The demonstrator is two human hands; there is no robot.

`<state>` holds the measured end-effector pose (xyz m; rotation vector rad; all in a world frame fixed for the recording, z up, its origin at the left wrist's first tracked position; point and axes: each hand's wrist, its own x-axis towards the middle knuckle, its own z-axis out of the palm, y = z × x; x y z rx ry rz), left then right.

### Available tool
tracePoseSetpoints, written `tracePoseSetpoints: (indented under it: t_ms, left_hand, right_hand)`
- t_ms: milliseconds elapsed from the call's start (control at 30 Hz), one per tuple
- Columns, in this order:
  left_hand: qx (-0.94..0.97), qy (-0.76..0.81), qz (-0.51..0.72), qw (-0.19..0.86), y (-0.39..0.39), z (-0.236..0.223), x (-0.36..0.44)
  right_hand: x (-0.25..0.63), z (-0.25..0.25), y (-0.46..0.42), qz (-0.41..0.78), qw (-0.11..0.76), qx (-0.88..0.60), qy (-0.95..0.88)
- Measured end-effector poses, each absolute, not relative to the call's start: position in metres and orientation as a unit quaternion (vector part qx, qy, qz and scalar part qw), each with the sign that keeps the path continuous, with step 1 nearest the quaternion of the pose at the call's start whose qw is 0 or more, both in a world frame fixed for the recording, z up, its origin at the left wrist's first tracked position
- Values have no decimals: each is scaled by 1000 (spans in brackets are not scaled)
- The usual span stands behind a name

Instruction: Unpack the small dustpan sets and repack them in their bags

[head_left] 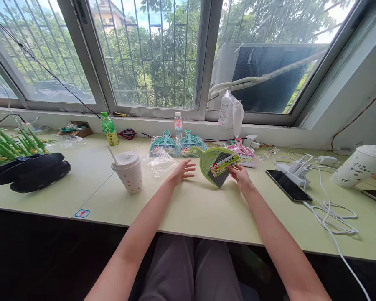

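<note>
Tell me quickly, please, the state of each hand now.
Left hand: open, holding nothing.
Right hand: closed, holding the green dustpan.

The fingertips of the right hand [240, 176] go out of sight behind the green dustpan [203, 161], and the small print on its label [224, 164] is too small to read. That dustpan also hides part of the pink dustpan [242, 151]. The left edge cuts off the green spiky things [9, 146], the right edge cuts off a dark phone [374, 196], and the white cable [347, 265] runs past the bottom edge.
</note>
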<state>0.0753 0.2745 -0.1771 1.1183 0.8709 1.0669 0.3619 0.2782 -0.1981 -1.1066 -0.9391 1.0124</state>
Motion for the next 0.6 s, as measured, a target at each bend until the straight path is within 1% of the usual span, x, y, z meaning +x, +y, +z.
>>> tracePoseSetpoints:
  t_ms: [67,133,200,267,333,500,600]
  left_hand:
    - [538,334,432,642,268,-178,82]
    - [578,319,398,637,263,-180,89]
    - [586,348,385,622,260,-182,94]
    - [570,391,394,606,259,-185,98]
    - [553,417,415,590,259,-185,99]
    - [534,429,447,575,260,-181,100]
    - [516,439,457,577,260,-181,101]
  right_hand:
    - [358,-195,276,449,620,-478,-431]
    - [353,-194,273,460,596,-477,-454]
    - [347,-194,271,470,569,-478,-476]
    - [343,-194,271,466,561,-487,-481]
    - [344,-195,273,444,588,-497,-459]
    - [378,-193,277,347,728,-507,-304]
    - [401,-192,277,275,748,-536,-279]
